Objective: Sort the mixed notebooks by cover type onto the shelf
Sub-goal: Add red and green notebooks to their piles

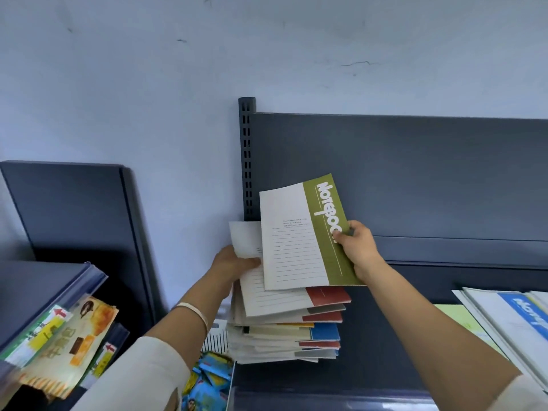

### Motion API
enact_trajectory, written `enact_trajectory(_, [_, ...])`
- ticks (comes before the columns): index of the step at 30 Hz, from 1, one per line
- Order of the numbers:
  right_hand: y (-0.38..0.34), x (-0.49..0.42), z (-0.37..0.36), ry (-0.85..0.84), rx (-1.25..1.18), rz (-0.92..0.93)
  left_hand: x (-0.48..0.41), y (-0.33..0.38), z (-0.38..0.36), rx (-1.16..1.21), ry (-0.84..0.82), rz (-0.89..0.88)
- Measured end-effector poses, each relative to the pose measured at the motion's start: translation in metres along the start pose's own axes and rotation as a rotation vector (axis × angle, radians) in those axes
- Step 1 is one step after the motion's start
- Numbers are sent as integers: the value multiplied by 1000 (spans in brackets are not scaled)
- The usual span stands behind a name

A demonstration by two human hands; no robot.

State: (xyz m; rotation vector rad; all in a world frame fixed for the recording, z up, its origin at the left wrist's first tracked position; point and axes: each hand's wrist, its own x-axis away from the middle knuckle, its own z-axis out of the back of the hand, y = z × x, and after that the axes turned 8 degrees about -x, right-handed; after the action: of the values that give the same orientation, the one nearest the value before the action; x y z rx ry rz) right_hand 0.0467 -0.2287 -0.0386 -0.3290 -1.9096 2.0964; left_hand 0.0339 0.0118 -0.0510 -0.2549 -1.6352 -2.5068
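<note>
Two hands work at the stack of notebooks (284, 330), which sits on the dark shelf (370, 351). Just above the stack, the right hand (360, 250) pinches the green notebook (308, 235) by its olive edge, thumb on the cover, holding it tilted over the pile. At the stack's upper left, the left hand (234, 266) grips the left edge of the red-spined notebook (278, 295) on top, thumb pressed on its white lined cover. Right of the stack, well apart, blue-striped notebooks (516, 318) lie on the same shelf. Behind the stack rises a slotted post (246, 155). Left of the stack sit snack packets (68, 330) on a neighbouring rack, and blue sachets (210, 378) lie just below its left corner.
</note>
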Motion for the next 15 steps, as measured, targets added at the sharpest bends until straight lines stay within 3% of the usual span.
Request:
enact_trajectory(3, [0, 3, -5, 10, 2, 16, -2, -3, 10, 8, 43, -19])
enact_trajectory(7, [-1, 5, -7, 7, 29, 40, 10, 5, 19, -235, 220, -185])
enact_trajectory(15, [-14, 14, 40, 107, -59, 128, 36, 69, -3, -17, 181, -438])
